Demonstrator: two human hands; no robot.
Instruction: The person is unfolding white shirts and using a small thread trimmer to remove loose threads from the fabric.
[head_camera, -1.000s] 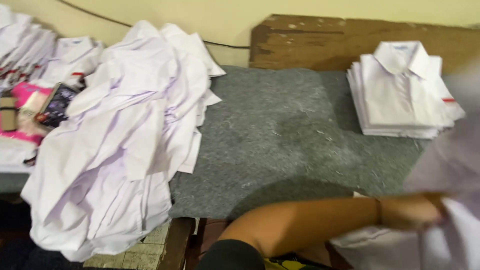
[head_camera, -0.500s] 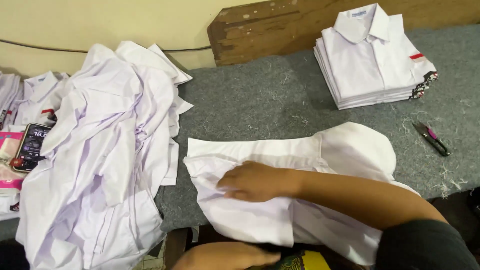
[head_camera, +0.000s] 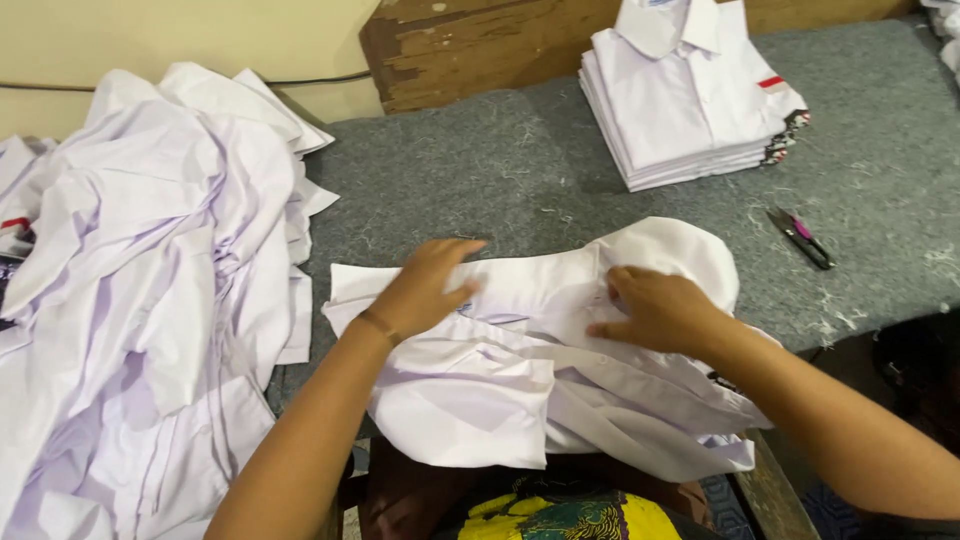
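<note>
White shirt lies spread on grey felt table, near edge, hanging partly over it. Left hand flat, fingers open, pressing shirt's upper left part. Right hand flat too, fingers loosely spread, resting on shirt at 3 o'clock from left hand; neither grips. Folded stack at 1 o'clock, well apart. Snips at 3 o'clock from shirt, near. Loose shirt heap at 9 o'clock, just beside

A grey felt-covered table fills the middle of the frame. A pale cream wall is seen upper left, a worn wooden board at top centre.
</note>
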